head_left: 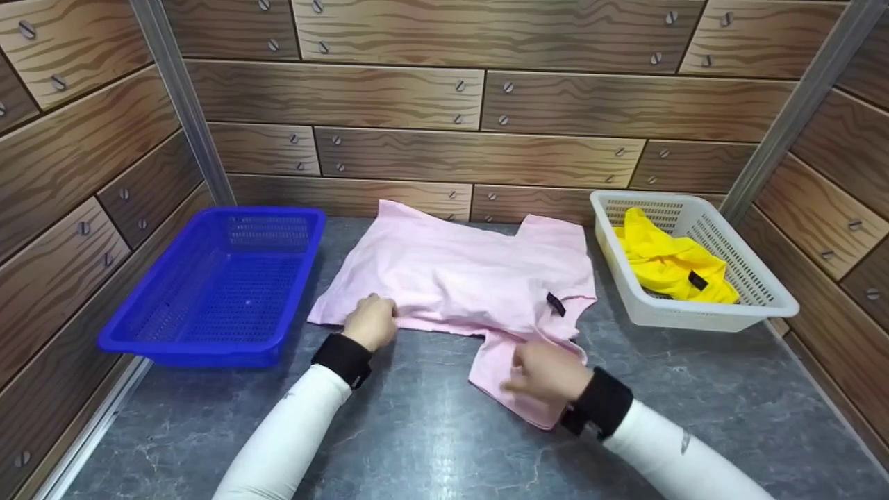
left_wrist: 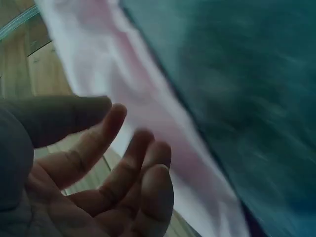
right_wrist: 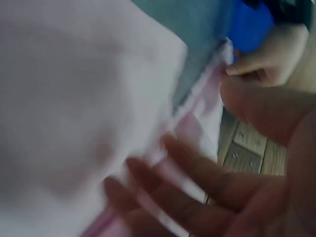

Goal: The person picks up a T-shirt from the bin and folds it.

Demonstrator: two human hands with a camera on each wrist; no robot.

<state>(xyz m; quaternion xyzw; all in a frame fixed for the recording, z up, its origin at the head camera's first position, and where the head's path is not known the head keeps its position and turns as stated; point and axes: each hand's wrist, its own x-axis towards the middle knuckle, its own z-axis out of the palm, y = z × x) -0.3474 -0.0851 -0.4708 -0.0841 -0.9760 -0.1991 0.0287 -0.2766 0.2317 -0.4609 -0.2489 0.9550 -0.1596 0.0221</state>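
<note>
A pink T-shirt lies spread on the grey table, its hem to the left and a black label at the neck. My left hand is at the shirt's near edge, close to the hem. In the left wrist view, thumb and index tip of the left hand come together with no cloth showing between them; the other fingers curl loosely. Over the near sleeve is my right hand. Its fingers are spread and slightly bent across the blurred pink cloth, thumb apart.
A blue plastic basket stands left of the shirt. At the right is a white basket with a yellow garment bearing a black label. Wood-patterned walls enclose the table at the back and both sides.
</note>
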